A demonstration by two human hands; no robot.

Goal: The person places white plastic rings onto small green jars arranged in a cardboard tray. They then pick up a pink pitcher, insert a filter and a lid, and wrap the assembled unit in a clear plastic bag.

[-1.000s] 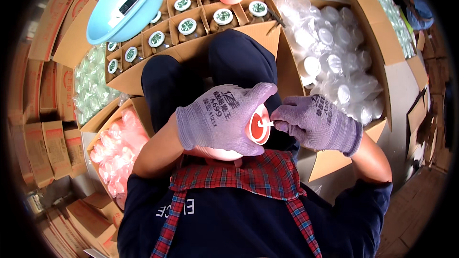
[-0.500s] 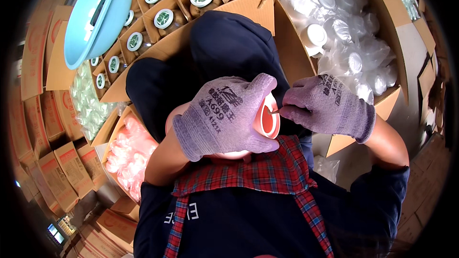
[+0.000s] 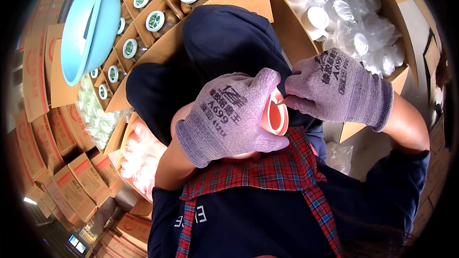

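My left hand (image 3: 234,114), in a purple-grey knitted glove, is wrapped round the neck of a pink plastic vessel (image 3: 277,117) in my lap. Its round mouth has a pale rim and a reddish inside, turned toward the right. Most of its body is hidden under the glove. My right hand (image 3: 318,86), gloved alike, pinches a thin dark tool (image 3: 280,103); only its tip shows, at the upper part of the mouth. What kind of tool it is I cannot tell.
Ahead stands a divided carton (image 3: 167,43) of jars with white-rimmed green lids. A light-blue basin (image 3: 103,28) leans at its left. Clear bagged plastic containers (image 3: 354,19) fill a box at front right. Pink bagged pieces (image 3: 141,155) lie left, near stacked cartons (image 3: 79,186).
My right hand has risen slightly and shifted right, the tool tip staying at the vessel's mouth. The left hand still grips the vessel. The whole view has shifted a little.
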